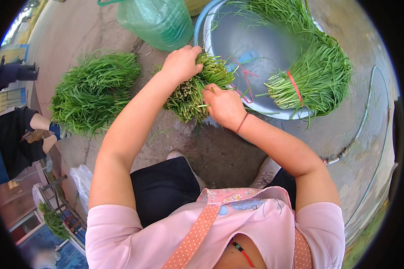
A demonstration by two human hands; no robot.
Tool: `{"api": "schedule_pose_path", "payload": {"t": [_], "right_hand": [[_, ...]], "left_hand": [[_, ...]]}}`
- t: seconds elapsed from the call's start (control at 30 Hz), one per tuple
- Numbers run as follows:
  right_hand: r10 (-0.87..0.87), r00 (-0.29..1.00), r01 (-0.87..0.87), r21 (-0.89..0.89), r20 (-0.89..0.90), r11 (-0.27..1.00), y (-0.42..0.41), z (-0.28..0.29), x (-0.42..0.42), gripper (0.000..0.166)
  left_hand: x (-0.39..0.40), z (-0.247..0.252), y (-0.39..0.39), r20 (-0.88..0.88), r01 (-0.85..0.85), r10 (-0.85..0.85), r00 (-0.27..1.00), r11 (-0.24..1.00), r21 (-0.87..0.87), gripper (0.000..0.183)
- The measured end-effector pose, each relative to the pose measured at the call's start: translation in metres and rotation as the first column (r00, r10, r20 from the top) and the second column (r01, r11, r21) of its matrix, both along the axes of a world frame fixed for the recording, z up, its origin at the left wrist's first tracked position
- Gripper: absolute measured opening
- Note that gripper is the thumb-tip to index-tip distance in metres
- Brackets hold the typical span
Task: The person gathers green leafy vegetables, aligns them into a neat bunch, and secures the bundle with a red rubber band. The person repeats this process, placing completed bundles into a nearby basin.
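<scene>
Cut stem ends of garlic chives (186,99) face up at me in a thick bunch, beside the near left rim of a metal basin (219,25). My left hand (183,64) is curled over the far left side of the bunch. On its right side, my right hand (224,104) has its fingers closed around some stems. Leaves beneath the bunch are mostly hidden. In the basin, a chive bundle (318,75) tied with a red band (295,86) lies along the right rim. Loose red ties (247,82) hang at the basin's left side.
Another pile of chives (94,92) lies on the concrete at left. A green plastic bag (158,25) stands behind. A thin hose (365,116) curves along the right. People (15,144) and a metal cart (59,198) are at the far left, near a clear plastic bag (81,181).
</scene>
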State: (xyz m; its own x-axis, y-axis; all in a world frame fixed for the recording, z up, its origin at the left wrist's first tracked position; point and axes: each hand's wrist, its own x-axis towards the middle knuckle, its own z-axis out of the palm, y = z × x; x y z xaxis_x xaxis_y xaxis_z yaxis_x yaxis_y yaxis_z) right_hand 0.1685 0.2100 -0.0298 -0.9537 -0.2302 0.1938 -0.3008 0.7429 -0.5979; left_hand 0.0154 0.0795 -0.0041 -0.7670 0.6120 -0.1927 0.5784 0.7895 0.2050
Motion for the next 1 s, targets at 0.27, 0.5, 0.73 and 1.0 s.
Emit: {"api": "schedule_pose_path", "payload": {"t": [0.27,0.5,0.73,1.0], "right_hand": [[0.094,0.993,-0.081,-0.167,0.070,0.983,0.026,0.006,-0.028,0.015],[-0.252,0.964,0.228,-0.221,-0.086,0.948,0.020,0.017,-0.075,0.012],[-0.277,0.957,0.287,0.146,-0.086,0.947,-0.004,-0.002,-0.089,0.019],[-0.350,0.928,0.296,-0.312,-0.132,0.903,0.022,-0.020,-0.098,0.012]], "left_hand": [[-0.019,-0.006,-0.022,0.098,-0.104,0.080,0.992,0.956,0.274,0.035],[-0.016,0.000,-0.024,0.136,-0.151,0.117,0.984,0.952,0.268,0.032],[-0.018,-0.001,-0.028,0.165,-0.138,0.098,0.981,0.958,0.252,0.033],[-0.024,-0.014,-0.036,0.175,-0.115,0.059,0.983,0.938,0.328,0.034]]}}
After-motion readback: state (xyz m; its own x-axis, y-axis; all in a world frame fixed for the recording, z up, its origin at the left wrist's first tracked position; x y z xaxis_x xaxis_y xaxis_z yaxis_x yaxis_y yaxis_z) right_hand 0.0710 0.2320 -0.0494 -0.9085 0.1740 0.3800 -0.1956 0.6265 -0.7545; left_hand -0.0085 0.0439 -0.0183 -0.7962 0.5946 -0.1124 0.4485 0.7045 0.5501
